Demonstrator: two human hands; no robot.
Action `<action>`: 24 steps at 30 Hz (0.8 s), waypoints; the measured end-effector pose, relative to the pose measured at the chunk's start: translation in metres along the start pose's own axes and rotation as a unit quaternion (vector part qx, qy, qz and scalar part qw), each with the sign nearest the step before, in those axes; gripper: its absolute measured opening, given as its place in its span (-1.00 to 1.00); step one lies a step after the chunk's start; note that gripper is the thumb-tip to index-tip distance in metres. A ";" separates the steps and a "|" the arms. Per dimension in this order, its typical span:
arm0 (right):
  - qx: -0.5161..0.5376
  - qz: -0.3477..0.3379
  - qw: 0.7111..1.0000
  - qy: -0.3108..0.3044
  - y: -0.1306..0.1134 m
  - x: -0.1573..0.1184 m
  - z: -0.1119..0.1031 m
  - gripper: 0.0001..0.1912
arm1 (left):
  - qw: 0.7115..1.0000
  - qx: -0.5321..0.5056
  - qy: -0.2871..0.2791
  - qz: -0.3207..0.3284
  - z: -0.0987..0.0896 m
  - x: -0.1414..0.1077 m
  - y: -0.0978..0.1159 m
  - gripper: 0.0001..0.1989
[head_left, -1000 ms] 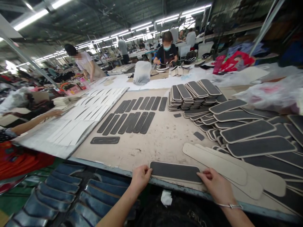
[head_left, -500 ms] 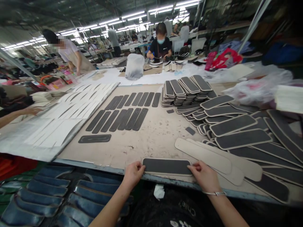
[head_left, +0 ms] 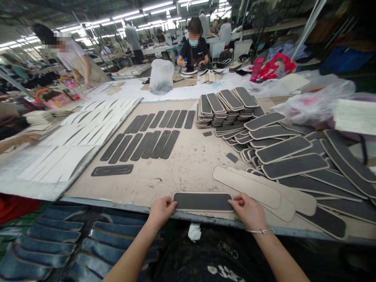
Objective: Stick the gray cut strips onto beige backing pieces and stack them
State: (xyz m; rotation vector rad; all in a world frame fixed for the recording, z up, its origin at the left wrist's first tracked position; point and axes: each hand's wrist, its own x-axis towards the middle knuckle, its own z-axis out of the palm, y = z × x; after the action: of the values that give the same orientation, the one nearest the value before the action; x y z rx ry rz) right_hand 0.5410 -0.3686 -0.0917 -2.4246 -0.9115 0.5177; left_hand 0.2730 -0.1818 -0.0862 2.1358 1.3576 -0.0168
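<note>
Near the table's front edge lies a long dark grey panel with a beige rim and rounded corners (head_left: 202, 201). My left hand (head_left: 161, 211) pinches its left end between thumb and fingers. At the right end, my right hand (head_left: 248, 211) pinches the other short side. Just right of it, several plain beige strips (head_left: 246, 187) overlap on the table. Farther left, rows of dark, shiny-coated strips (head_left: 141, 147) lie on the beige surface, with one strip (head_left: 112, 170) set crosswise in front.
Rimmed dark panels (head_left: 295, 166) are heaped at the right, with neat stacks (head_left: 227, 105) behind. White cut sheets (head_left: 67, 152) cover the left side. Blue curved pieces (head_left: 44, 243) sit below the table edge. A co-worker (head_left: 194, 51) works opposite; another person's hand (head_left: 29, 138) is at far left.
The camera view has shifted slightly, so the scene sits a little to the left and higher. Both hands keep hold of the same panel's ends.
</note>
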 end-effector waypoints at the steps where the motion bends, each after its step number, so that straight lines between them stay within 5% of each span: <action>1: -0.001 -0.001 1.000 0.001 0.001 0.000 0.001 -0.74 | 1.000 0.002 0.000 0.004 0.000 0.000 0.000 -0.70; 24: 0.007 -0.009 1.000 -0.013 0.006 0.002 0.003 -0.70 | 0.999 0.044 -0.022 0.015 -0.001 0.003 -0.003 -0.71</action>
State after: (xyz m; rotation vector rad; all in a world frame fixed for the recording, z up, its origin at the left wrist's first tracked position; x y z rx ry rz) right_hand 0.5436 -0.3703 -0.0981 -2.3995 -0.9369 0.5479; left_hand 0.2714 -0.1781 -0.0875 2.2165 1.3211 -0.1125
